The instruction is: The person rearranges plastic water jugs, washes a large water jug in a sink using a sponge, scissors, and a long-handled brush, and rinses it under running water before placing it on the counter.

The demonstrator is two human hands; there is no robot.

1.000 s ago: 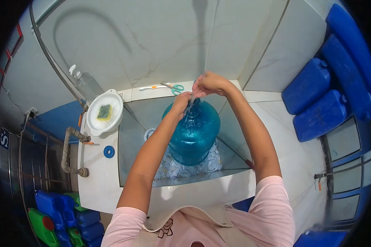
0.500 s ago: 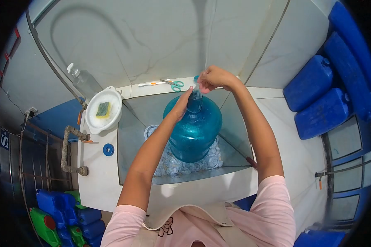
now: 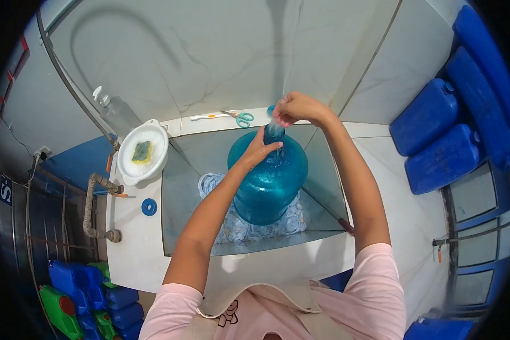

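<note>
A large translucent blue water jug (image 3: 268, 184) stands upright in the sink (image 3: 182, 195), on a bed of pale, rolled-up cloth-like pieces (image 3: 292, 220). My left hand (image 3: 259, 149) is wrapped round the jug's neck, thumb across the front. Just above the mouth, the fingers of my right hand (image 3: 294, 107) pinch a whitish see-through strip that looks like clear plastic film (image 3: 276, 118). Its lower end is by the jug's rim; whether it touches the rim I cannot tell.
Behind the jug, scissors (image 3: 243, 119) and a toothbrush (image 3: 207, 117) lie on the ledge. A white basin (image 3: 128, 175) with a sponge (image 3: 143, 152), a pump bottle (image 3: 118, 113) and a blue ring (image 3: 149, 207) are at left. Blue jerrycans (image 3: 425, 116) stand at right. A rod (image 3: 345, 225) leans in the sink.
My left hand has closed round the jug's neck from lying along its side. My right hand has risen slightly with the clear film, and the jug has shifted a little right.
</note>
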